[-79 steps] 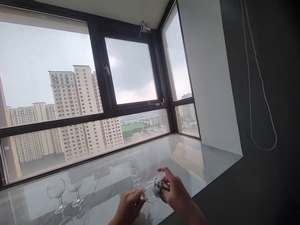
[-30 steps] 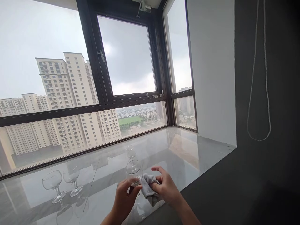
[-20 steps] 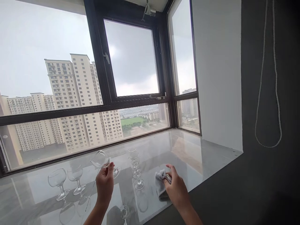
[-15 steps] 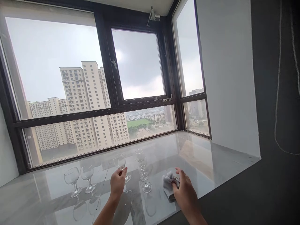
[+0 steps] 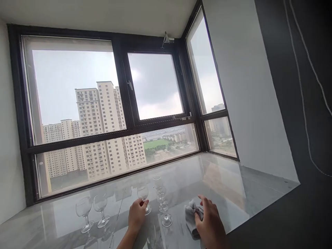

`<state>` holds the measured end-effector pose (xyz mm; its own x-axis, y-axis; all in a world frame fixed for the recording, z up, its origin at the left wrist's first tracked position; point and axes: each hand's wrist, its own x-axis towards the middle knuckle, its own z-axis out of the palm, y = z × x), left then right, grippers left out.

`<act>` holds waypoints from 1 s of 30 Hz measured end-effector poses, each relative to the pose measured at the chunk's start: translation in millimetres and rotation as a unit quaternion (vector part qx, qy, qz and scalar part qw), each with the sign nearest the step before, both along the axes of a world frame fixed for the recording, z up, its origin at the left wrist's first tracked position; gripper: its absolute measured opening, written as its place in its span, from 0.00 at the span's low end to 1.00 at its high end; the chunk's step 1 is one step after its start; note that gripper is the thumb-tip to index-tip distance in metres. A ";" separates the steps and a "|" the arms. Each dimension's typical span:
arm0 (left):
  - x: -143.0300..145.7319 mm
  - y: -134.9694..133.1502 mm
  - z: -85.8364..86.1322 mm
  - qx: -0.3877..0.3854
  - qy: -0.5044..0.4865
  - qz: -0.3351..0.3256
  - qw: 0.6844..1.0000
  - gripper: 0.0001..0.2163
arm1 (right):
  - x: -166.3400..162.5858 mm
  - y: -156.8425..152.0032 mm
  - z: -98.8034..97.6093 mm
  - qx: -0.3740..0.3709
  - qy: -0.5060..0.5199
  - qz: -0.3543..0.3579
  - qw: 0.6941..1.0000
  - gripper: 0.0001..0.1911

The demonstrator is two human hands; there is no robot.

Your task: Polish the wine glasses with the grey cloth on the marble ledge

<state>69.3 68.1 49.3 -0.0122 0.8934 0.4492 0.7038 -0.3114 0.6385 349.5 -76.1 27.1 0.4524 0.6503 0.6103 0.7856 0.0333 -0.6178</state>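
My left hand (image 5: 137, 215) pinches a clear stemmed glass (image 5: 143, 192) near its stem. The glass is upright with its foot low by the sill; whether it touches the surface I cannot tell. Just to its right, several more stemmed glasses (image 5: 166, 218) stand in a row going back and overlap one another. On the left are two stemmed glasses, one (image 5: 83, 207) beside the other (image 5: 100, 204). My right hand (image 5: 211, 223) grips a crumpled grey cloth (image 5: 190, 218) on the sill, thumb over it and index finger raised.
The glossy marble-look sill (image 5: 223, 193) mirrors the glasses and ends at a front edge on the right. Behind it runs a dark window frame (image 5: 85, 143) with high-rises outside. A white wall (image 5: 249, 103) and hanging cords (image 5: 302, 100) are on the right.
The view has tilted up, so everything sits lower in the picture. Both hands keep their hold, the left on the glass and the right on the cloth.
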 end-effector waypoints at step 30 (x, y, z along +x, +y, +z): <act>-134.8 2.5 4.0 0.114 -0.225 0.353 0.901 0.26 | -3.2 0.3 -19.8 -0.105 0.031 0.078 0.991 0.29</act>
<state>-65.5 70.7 53.2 -0.7675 0.4767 0.4286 0.4646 -0.0470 0.8843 346.4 -75.8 7.3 0.3685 0.8250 0.4285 0.7413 0.0173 -0.6709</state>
